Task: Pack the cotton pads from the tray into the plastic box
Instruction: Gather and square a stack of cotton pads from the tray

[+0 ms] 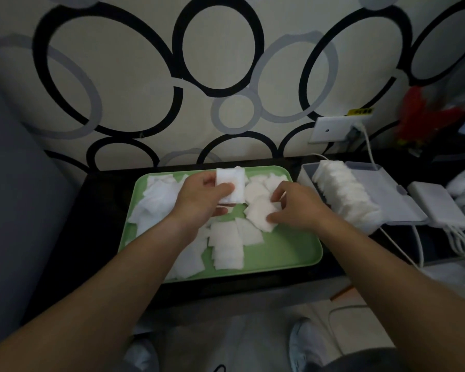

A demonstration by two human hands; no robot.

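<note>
My left hand [199, 200] pinches a small stack of cotton pads [232, 185] over the green tray [287, 253]; my right hand [295, 208] pinches 1 more loose pad [261, 214]. Next, I'd judge: add it, then carry to the plastic box [381, 189].

Dark table [97, 216], green tray [287, 253], plastic box [397, 200], white charger [440, 208]
</note>
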